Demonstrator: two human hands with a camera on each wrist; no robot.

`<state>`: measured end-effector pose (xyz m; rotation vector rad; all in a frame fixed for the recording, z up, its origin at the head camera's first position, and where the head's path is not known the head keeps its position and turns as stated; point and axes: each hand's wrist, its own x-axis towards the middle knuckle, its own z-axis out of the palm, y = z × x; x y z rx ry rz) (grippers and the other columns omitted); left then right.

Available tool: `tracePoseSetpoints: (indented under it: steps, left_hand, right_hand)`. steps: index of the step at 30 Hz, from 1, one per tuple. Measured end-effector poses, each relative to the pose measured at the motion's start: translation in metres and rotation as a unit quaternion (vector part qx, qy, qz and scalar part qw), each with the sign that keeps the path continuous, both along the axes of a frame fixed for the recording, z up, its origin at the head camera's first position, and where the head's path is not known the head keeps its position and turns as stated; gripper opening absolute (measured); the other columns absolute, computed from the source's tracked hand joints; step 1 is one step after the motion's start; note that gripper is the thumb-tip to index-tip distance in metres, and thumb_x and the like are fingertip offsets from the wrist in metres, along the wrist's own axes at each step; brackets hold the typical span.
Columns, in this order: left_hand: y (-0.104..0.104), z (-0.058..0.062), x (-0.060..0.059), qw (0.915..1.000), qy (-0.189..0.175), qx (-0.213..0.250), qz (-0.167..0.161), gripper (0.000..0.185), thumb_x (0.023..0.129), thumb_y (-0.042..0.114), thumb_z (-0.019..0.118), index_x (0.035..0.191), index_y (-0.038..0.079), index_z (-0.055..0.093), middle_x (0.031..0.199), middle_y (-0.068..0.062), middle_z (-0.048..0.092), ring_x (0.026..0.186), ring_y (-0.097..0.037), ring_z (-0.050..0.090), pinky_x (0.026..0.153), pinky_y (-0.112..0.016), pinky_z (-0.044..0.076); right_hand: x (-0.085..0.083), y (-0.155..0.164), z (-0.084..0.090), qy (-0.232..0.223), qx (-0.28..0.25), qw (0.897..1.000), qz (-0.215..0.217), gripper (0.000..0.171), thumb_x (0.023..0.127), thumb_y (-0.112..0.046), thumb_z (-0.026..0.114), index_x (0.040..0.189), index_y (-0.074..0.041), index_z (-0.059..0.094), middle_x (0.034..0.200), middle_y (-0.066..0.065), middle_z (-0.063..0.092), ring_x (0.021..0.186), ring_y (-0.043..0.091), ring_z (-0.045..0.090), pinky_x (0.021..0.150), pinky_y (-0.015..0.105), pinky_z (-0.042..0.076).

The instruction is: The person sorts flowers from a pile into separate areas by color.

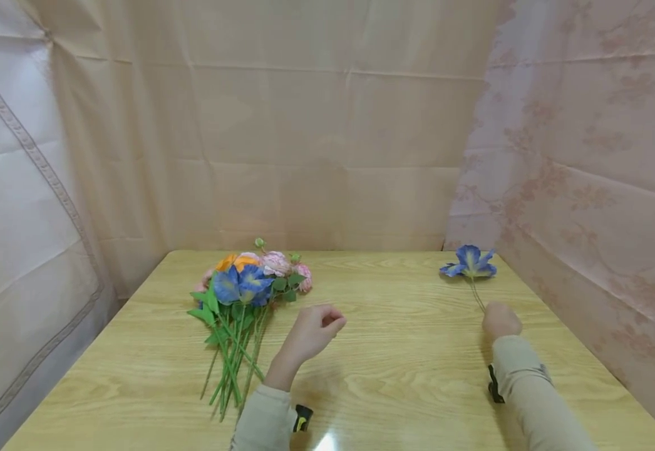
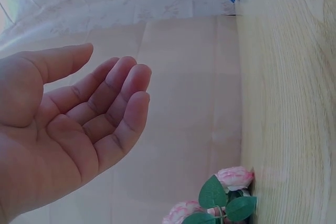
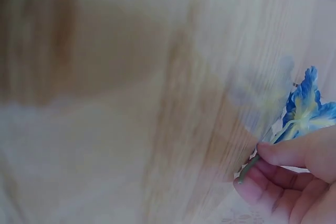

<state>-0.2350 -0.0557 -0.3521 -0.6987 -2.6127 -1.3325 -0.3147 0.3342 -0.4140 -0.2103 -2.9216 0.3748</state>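
Here, right hand (image 1: 500, 321) pinches blue flower (image 1: 470, 262) stem.

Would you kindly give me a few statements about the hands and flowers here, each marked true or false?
1. The right hand holds the stem of a single blue flower. True.
2. The left hand grips the bunch of flowers. False: it holds nothing and is apart from the bunch, its fingers loosely bent.
3. The bunch lies flat on the wooden table. True.
4. The single blue flower lies left of the bunch. False: it is far to the right, near the table's far right corner.
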Motion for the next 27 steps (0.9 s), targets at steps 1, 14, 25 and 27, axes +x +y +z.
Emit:
tracePoseSetpoints:
  steps: [1,14,25,27]
  left_hand:
    - [0.000,0.000,0.000,1.0000,0.000,0.000,-0.001,0.014,0.089,0.013,0.055,0.092,0.002,0.064,0.077,-0.001,0.060,0.066,-0.010,0.053,0.058,-0.024,0.045]
    - [0.000,0.000,-0.001,1.0000,0.001,-0.001,-0.003,0.013,0.089,0.013,0.055,0.090,0.003,0.064,0.075,-0.004,0.060,0.063,-0.010,0.052,0.056,-0.024,0.044]
    - [-0.001,-0.002,-0.001,1.0000,0.009,0.000,-0.001,0.014,0.089,0.013,0.056,0.090,0.002,0.064,0.076,0.000,0.059,0.067,-0.011,0.052,0.059,-0.025,0.043]
    - [-0.001,-0.002,-0.001,1.0000,0.010,-0.001,0.000,0.014,0.089,0.013,0.056,0.090,0.002,0.064,0.077,0.000,0.060,0.067,-0.011,0.052,0.059,-0.025,0.043]
  right_hand:
    - [0.001,0.000,0.000,-0.002,-0.002,1.000,-0.002,0.021,0.080,0.008,0.037,0.074,0.012,0.056,0.078,0.034,0.056,0.069,0.044,0.057,0.055,0.048,0.047]
    - [0.003,0.005,0.007,-0.046,-0.011,0.999,0.006,0.019,0.081,0.008,0.037,0.080,0.012,0.055,0.084,0.036,0.055,0.073,0.045,0.057,0.056,0.049,0.047]
    - [0.006,-0.013,0.024,0.023,-0.014,0.998,0.063,0.011,0.072,0.006,0.047,0.063,0.003,0.052,0.068,0.025,0.056,0.059,0.033,0.055,0.048,0.046,0.044]
    - [0.006,-0.017,0.027,0.022,-0.014,0.997,0.069,0.011,0.073,0.003,0.053,0.062,0.003,0.052,0.064,0.022,0.056,0.058,0.033,0.055,0.049,0.046,0.044]
